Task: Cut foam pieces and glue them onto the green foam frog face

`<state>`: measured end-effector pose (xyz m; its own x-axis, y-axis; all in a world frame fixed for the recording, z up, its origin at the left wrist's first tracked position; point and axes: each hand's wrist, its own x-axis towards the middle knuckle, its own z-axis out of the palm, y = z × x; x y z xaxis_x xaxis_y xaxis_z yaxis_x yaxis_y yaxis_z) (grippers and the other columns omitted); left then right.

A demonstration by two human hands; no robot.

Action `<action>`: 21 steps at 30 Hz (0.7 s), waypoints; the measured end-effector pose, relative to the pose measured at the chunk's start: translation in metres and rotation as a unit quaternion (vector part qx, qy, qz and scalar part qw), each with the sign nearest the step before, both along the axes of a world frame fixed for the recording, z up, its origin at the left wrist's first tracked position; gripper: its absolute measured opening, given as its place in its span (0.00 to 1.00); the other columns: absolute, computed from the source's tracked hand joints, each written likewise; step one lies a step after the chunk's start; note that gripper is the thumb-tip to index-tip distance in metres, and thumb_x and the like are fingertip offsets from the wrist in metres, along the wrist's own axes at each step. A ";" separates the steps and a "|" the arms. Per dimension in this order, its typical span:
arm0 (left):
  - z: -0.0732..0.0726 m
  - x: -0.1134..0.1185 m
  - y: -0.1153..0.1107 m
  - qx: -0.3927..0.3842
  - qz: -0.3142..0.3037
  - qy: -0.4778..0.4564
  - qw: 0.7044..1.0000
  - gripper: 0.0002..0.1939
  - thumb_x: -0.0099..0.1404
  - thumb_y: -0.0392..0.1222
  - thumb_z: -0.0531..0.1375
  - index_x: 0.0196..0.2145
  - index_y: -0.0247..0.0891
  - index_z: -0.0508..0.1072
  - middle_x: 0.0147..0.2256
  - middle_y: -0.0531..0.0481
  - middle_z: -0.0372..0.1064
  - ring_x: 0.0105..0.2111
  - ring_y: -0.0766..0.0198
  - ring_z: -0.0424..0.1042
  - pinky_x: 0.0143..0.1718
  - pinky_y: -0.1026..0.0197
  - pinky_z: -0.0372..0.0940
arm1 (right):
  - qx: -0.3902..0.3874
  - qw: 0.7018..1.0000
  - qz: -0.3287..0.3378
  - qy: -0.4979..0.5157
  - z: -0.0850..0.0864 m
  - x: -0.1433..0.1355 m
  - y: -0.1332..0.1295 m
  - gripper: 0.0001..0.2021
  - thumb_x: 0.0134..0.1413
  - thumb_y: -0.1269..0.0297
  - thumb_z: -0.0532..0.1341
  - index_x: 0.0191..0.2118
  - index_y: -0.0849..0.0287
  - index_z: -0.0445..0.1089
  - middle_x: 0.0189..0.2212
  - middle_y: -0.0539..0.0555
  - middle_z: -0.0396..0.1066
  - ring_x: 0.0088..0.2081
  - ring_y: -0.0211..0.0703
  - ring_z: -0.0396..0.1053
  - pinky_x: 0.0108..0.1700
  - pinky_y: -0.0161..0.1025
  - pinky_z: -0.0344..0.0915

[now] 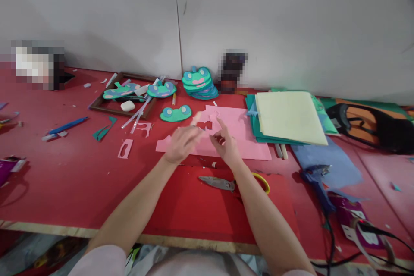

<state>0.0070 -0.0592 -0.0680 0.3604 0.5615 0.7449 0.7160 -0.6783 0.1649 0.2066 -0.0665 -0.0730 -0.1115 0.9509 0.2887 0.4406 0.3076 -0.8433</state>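
A: Where is our pink paper, and how do we handle it well?
B: It lies flat on the red table, partly beneath our hands, with an opening cut in it near our fingertips. We would do best to work lightly there, as the narrow strips by the opening could crease or tear; steadying the sheet with one hand seems wise
A: And our grip?
B: Our left hand is blurred, fingers stretched towards the other; we can't tell whether it pinches anything. Our right hand has thumb and forefinger parted, roughly halfway open, but we can't tell whether a scrap sits at its fingertips
A: The scissors?
B: Out of both hands, on the red mat, partly hidden under our right forearm; we should mind the blade
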 end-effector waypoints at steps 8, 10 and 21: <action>0.007 0.033 -0.023 0.044 -0.183 0.058 0.980 0.18 0.66 0.34 0.54 0.54 0.41 0.66 0.45 0.46 0.73 0.52 0.63 0.69 0.55 0.57 0.64 | 0.018 0.999 0.027 0.014 0.011 0.000 -0.006 0.13 0.59 0.64 0.53 0.48 0.54 0.67 0.43 0.56 0.73 0.36 0.40 0.71 0.38 0.39 0.69; 0.004 0.030 -0.016 -0.003 -0.114 0.049 0.992 0.18 0.67 0.38 0.54 0.54 0.42 0.66 0.50 0.44 0.71 0.55 0.59 0.67 0.60 0.50 0.58 | 0.037 0.999 -0.016 0.022 0.011 -0.001 -0.004 0.11 0.61 0.62 0.53 0.45 0.55 0.68 0.44 0.57 0.73 0.40 0.42 0.72 0.43 0.40 0.68; -0.010 -0.002 0.021 -0.313 0.263 0.074 0.909 0.28 0.70 0.50 0.43 0.64 0.37 0.54 0.63 0.40 0.55 0.62 0.47 0.54 0.61 0.40 0.50 | 0.020 0.998 -0.063 0.021 0.011 -0.002 -0.003 0.14 0.63 0.58 0.53 0.46 0.59 0.69 0.34 0.56 0.72 0.34 0.41 0.71 0.39 0.38 0.68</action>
<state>0.0053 -0.0386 -0.0778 -0.0110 0.9827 0.1848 0.9604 -0.0411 0.2756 0.2050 -0.0694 -0.0617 0.0202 0.9440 0.3293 0.4429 0.2869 -0.8494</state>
